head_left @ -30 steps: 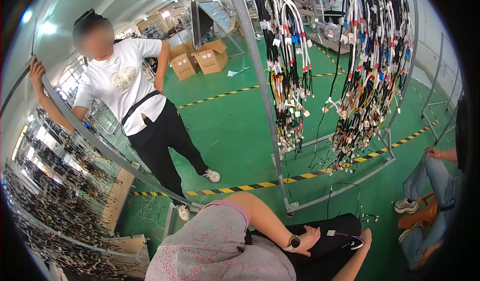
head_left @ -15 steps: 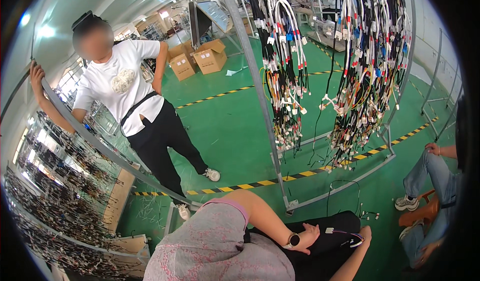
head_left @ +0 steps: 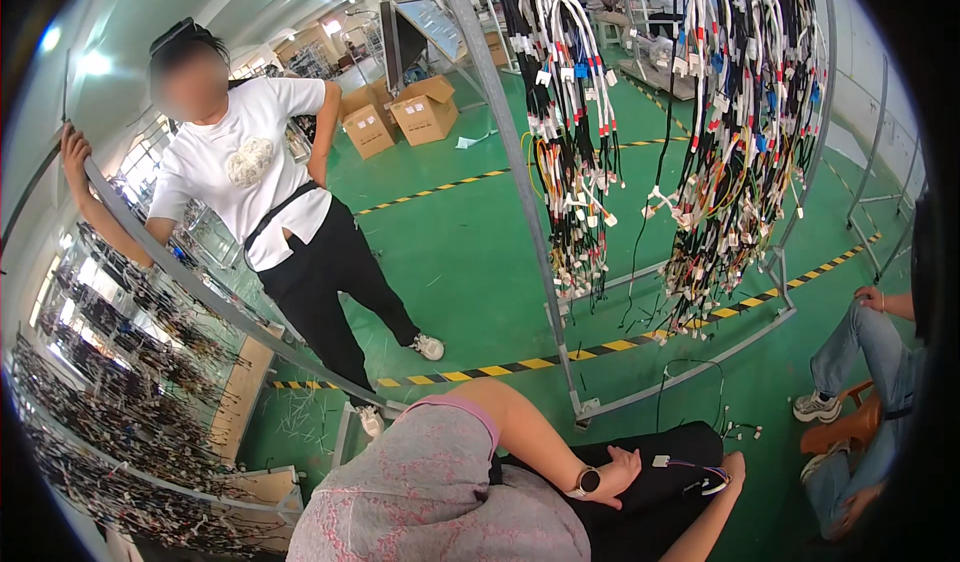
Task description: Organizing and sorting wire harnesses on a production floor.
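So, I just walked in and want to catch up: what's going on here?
The camera wearer's left hand lies open on a dark-clothed lap. The right hand is at one end of a short wire bundle with a white connector; its grip is unclear. Nearby, a person in a white T-shirt stands with one hand on a metal rail. Wire harnesses hang beyond.
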